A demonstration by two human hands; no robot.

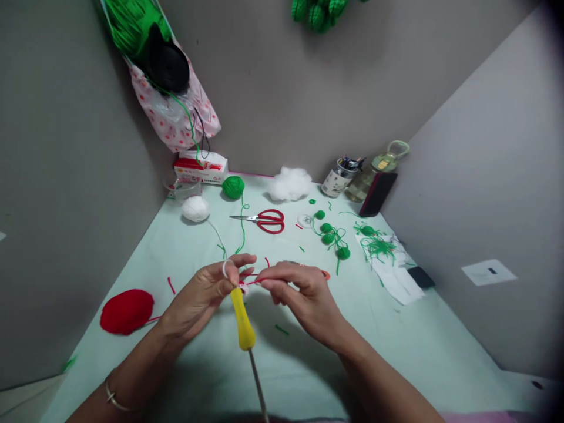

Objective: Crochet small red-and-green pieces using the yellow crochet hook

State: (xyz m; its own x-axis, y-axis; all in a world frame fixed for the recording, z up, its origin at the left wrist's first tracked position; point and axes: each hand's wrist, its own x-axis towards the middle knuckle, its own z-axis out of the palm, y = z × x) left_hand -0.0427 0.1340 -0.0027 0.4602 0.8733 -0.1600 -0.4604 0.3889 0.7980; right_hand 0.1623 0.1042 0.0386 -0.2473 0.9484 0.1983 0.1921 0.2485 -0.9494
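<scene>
My left hand (pixel 209 289) pinches a small white and red crochet piece (pixel 244 288) between thumb and fingers. White yarn (pixel 225 269) loops around one of its fingers. A crochet hook with a yellow handle (pixel 242 320) stands at the piece, its metal shaft pointing down toward me; its working tip is hidden by the fingers. With thumb and forefinger closed, my right hand (pixel 304 294) grips a strand of red yarn (pixel 253 282) that runs to the piece. Left of my left hand lies a red yarn ball (pixel 127 311), its strand passing under the forearm.
Red-handled scissors (pixel 269 221) lie beyond my hands, near a white yarn ball (pixel 195 209) and green yarn ball (pixel 233 187). White stuffing (pixel 289 184), a pen can (pixel 338 178) and a bottle (pixel 372 173) stand at the back. Small green balls (pixel 327 238) lie right.
</scene>
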